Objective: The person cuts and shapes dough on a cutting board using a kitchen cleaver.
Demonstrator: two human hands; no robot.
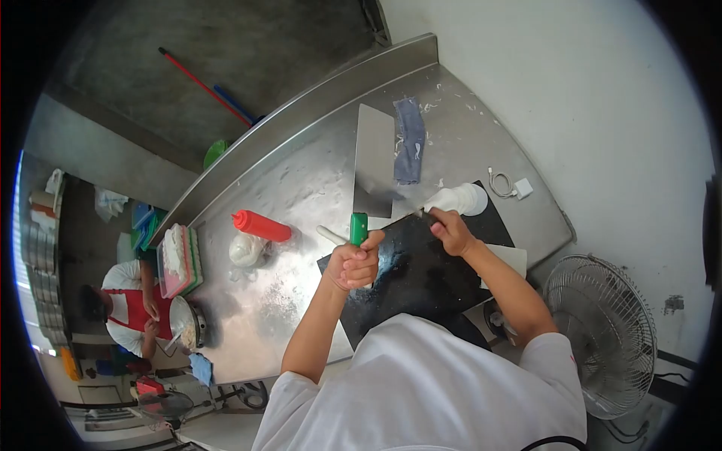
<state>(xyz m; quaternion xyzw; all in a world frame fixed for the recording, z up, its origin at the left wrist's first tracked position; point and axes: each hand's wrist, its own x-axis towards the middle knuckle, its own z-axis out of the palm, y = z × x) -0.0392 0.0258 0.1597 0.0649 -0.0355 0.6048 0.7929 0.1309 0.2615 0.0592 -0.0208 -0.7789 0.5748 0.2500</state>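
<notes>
My left hand (353, 264) is closed round the green riveted handle of a cleaver (374, 146). Its broad, rectangular blade points away from me over the steel counter. My right hand (450, 231) grips a dark-handled metal tool (426, 216). Motion smears the tool's far part, which reaches left toward the cleaver blade; I cannot tell its kind. A white handle-like rod (331, 234) shows beside my left hand. Both hands are above a black cutting board (421, 263). Just beyond my right hand lies a white container (460, 200) on its side.
A grey-blue cloth (409, 139) and white shreds lie on the steel counter (301, 165). A red squeeze bottle (262, 225) rests by a white bag (247, 250). Right are a charger (522, 188) and a fan (602, 334). Left, a person in a red apron (143, 308) works over a pan (197, 323).
</notes>
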